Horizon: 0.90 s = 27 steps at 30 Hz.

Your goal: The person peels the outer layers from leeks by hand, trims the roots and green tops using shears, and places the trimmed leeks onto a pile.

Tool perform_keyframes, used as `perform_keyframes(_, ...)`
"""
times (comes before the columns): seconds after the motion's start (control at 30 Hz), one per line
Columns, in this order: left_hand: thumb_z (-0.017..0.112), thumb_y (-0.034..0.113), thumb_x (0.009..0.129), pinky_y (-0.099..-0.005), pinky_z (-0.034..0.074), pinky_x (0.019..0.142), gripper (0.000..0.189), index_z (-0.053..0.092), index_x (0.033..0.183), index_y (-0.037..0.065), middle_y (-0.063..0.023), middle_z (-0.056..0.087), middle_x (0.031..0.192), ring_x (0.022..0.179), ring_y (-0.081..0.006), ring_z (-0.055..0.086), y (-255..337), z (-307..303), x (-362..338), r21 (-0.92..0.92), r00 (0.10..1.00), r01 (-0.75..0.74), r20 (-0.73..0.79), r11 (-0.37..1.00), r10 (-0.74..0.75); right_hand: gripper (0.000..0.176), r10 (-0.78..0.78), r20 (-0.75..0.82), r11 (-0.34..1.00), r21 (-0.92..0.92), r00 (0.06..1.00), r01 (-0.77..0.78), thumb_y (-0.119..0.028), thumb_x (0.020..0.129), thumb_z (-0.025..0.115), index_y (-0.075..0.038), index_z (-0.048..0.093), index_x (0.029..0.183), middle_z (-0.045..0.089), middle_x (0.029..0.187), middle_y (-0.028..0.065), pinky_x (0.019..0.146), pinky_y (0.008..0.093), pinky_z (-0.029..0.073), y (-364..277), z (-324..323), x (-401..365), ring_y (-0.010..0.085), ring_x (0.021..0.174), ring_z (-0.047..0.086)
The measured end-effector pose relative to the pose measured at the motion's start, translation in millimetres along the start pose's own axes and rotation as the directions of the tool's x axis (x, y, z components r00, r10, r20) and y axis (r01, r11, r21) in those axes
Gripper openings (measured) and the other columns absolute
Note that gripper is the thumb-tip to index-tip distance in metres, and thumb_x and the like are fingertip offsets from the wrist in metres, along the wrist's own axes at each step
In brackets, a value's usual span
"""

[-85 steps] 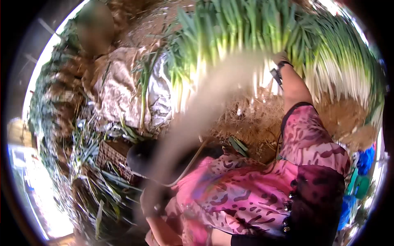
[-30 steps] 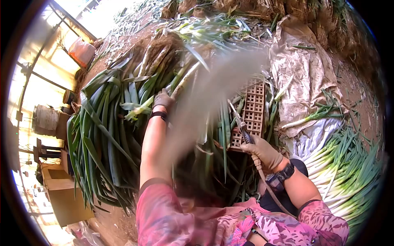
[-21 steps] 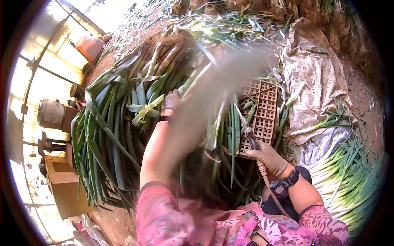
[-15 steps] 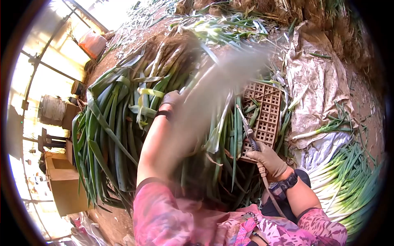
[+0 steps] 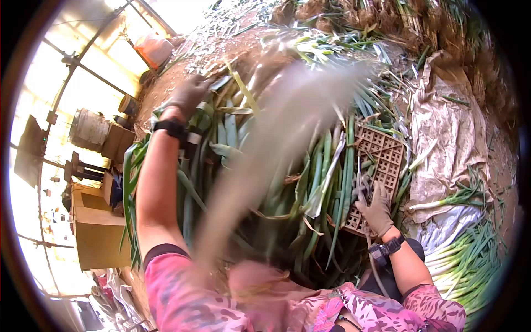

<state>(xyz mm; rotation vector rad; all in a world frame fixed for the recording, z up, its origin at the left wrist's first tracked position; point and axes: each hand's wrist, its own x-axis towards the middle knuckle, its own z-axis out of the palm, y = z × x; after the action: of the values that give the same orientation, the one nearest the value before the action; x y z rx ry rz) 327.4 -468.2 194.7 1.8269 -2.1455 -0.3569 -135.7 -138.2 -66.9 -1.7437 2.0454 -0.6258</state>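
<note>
Since half a second ago the grey-gloved left hand (image 5: pixel 188 93) has climbed from the centre to 11 o'clock. Its fingers curl over the heap of long green leek leaves (image 5: pixel 221 149), but a firm grip cannot be told. The tan-gloved right hand (image 5: pixel 378 209) has dropped to 4 o'clock, against the brown plastic lattice crate (image 5: pixel 390 157). Its fingers point up, partly spread, and whether they hold anything is unclear. A crumpled beige sheet (image 5: pixel 451 127) lies at 3 o'clock.
</note>
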Motion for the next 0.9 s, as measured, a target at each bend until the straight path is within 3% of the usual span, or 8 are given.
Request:
perform_keyframes(0.13, 0.056, 0.057, 0.094, -0.0386, 0.051, 0.095, 0.069, 0.060, 0.131, -0.001, -0.0187, 0.071, 0.113, 0.107, -0.0325, 0.067, -134.1, -78.7, -3.7, 0.605, 0.929, 0.255, 0.063, 0.754, -0.364, 0.069, -0.107, 0.307, 0.680, 0.716, 0.946, -0.156, -0.029, 0.091, 0.069, 0.007, 0.038, 0.141, 0.057, 0.128, 0.0245, 0.102, 0.0391, 0.048, -118.9, -42.6, 35.2, 0.0314, 0.120, 0.058)
perform_keyframes(0.23, 0.059, 0.056, 0.089, -0.0377, 0.053, 0.088, 0.063, 0.066, 0.123, 0.003, -0.0130, 0.074, 0.107, 0.097, -0.0279, 0.069, -168.2, -85.8, -42.6, 0.187, 0.886, 0.220, 0.372, 0.958, -0.276, 0.043, -0.395, 0.457, 0.238, 0.889, 0.797, -0.392, -0.025, 0.106, 0.047, 0.002, 0.045, 0.140, 0.057, 0.130, 0.0140, 0.102, 0.0343, 0.049, -208.7, -33.0, 87.9, 0.0240, 0.122, 0.060)
perform_keyframes(0.53, 0.058, 0.015, 0.092, -0.0326, 0.053, 0.078, 0.019, 0.071, 0.103, 0.007, -0.0130, 0.073, 0.104, 0.087, -0.0208, 0.066, -177.8, -74.0, -67.1, 0.157, 0.829, 0.295, 0.449, 0.943, -0.334, 0.094, -0.465, 0.615, 0.577, 0.756, 0.637, -0.309, -0.079, 0.084, 0.055, 0.009, 0.063, 0.116, 0.061, 0.108, 0.0133, 0.082, 0.0353, 0.051, -408.0, 64.2, 194.5, 0.0192, 0.093, 0.056)
perform_keyframes(0.63, 0.060, 0.025, 0.092, -0.0303, 0.049, 0.079, 0.025, 0.068, 0.109, 0.009, -0.0009, 0.069, 0.102, 0.089, -0.0101, 0.059, -297.8, -26.9, -46.6, -0.413, 0.637, 0.761, 0.623, 0.500, -0.455, 0.099, -0.595, 0.434, 0.706, 0.684, 0.676, 0.182, -0.078, 0.081, 0.060, 0.011, 0.053, 0.126, 0.060, 0.108, 0.0182, 0.084, 0.0362, 0.051, -396.3, 87.4, 193.6, 0.0221, 0.091, 0.058)
perform_keyframes(0.67, 0.059, 0.019, 0.092, -0.0295, 0.049, 0.076, 0.021, 0.070, 0.104, 0.006, -0.0011, 0.068, 0.096, 0.085, -0.0099, 0.059, -261.8, -43.9, -57.6, -0.114, 0.830, 0.372, 0.486, 0.921, -0.275, 0.103, -0.686, 0.342, 0.685, 0.601, 0.643, 0.412, -0.077, 0.081, 0.063, 0.011, 0.048, 0.132, 0.059, 0.109, 0.0207, 0.086, 0.0366, 0.050, -388.0, 90.3, 189.5, 0.0235, 0.091, 0.058)
perform_keyframes(0.7, 0.058, 0.012, 0.092, -0.0287, 0.049, 0.072, 0.019, 0.072, 0.100, 0.003, -0.0013, 0.068, 0.089, 0.081, -0.0097, 0.058, -212.5, -57.8, -72.3, 0.271, 0.894, -0.148, 0.449, 0.951, 0.012, 0.102, -0.686, 0.331, 0.664, 0.650, 0.648, 0.370, -0.067, 0.080, 0.069, 0.011, 0.039, 0.138, 0.058, 0.113, 0.0221, 0.091, 0.0366, 0.049, -383.9, 100.1, 188.2, 0.0247, 0.094, 0.059)
perform_keyframes(0.73, 0.073, 0.028, 0.082, -0.0308, 0.049, 0.078, 0.035, 0.068, 0.107, 0.004, -0.0028, 0.068, 0.095, 0.085, -0.0120, 0.059, -195.2, -52.1, -80.2, -0.259, 0.861, 0.440, 0.393, 0.860, -0.322, 0.104, -0.685, 0.321, 0.638, 0.697, 0.654, 0.327, -0.057, 0.080, 0.075, 0.012, 0.030, 0.144, 0.057, 0.117, 0.0235, 0.095, 0.0366, 0.048, -379.5, 110.6, 187.2, 0.0259, 0.096, 0.059)
perform_keyframes(0.9, 0.074, 0.025, 0.084, -0.0253, 0.049, 0.080, 0.049, 0.063, 0.126, 0.002, 0.0009, 0.067, 0.104, 0.088, -0.0090, 0.059, -99.2, -44.5, -132.1, -0.479, 0.950, 0.298, 0.237, 0.826, -0.205, 0.087, -0.549, 0.164, 0.370, 0.927, 0.820, 0.063, -0.028, 0.080, 0.082, 0.005, 0.034, 0.145, 0.057, 0.129, 0.0207, 0.103, 0.0355, 0.045, -355.5, 219.8, 175.0, 0.0278, 0.115, 0.058)
